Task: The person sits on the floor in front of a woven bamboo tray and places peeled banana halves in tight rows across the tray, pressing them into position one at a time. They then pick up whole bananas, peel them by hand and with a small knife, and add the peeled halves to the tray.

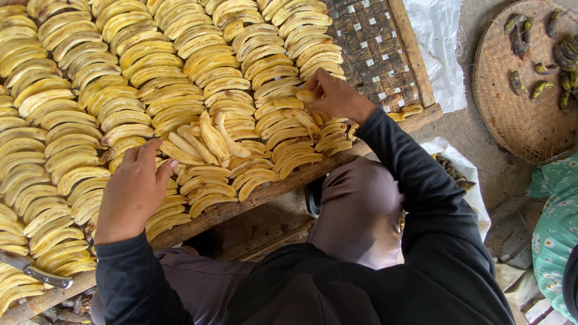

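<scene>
A white woven sack lies beside the rack; no labels, signs or screens

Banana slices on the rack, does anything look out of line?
Yes. A small heap of banana slices lies crosswise on top of the neat rows, between the left hand and the right hand. A knife also rests on the slices at the left edge.

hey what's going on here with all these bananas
A person in dark sleeves is laying peeled banana slices in rows on a woven bamboo rack. The right hand pinches one slice at the row's end; the left hand rests flat on the slices. A knife lies at the rack's edge, and a round basket holds dark peels.
</scene>
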The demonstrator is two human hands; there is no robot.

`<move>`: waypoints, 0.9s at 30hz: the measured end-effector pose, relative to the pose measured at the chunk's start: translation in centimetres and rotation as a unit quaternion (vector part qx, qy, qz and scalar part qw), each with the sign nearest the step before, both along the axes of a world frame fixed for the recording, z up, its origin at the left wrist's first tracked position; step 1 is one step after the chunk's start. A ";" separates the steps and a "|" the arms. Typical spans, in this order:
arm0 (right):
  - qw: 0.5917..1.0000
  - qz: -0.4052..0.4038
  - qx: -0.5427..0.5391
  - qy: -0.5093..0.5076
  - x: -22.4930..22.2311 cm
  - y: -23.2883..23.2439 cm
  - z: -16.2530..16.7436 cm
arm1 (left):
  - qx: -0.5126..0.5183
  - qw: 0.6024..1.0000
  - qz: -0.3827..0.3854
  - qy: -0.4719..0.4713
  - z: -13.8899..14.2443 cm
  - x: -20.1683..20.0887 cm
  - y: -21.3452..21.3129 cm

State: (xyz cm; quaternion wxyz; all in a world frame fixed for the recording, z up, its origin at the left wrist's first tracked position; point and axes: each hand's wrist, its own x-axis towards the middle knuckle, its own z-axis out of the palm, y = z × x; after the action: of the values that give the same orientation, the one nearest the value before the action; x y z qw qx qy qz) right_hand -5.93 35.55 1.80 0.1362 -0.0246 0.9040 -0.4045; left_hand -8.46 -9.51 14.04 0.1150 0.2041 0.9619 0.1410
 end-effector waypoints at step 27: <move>0.991 -0.074 0.090 0.068 11.5 10.1 2.9 | -0.009 1.000 -0.023 0.001 -1.2 -0.6 -0.7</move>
State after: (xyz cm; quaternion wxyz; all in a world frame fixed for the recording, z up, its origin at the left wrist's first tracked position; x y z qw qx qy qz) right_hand 5.59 45.64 4.71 0.0455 0.0269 0.9434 -0.3273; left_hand -9.02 -10.17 12.80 0.1193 0.2253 0.9583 0.1293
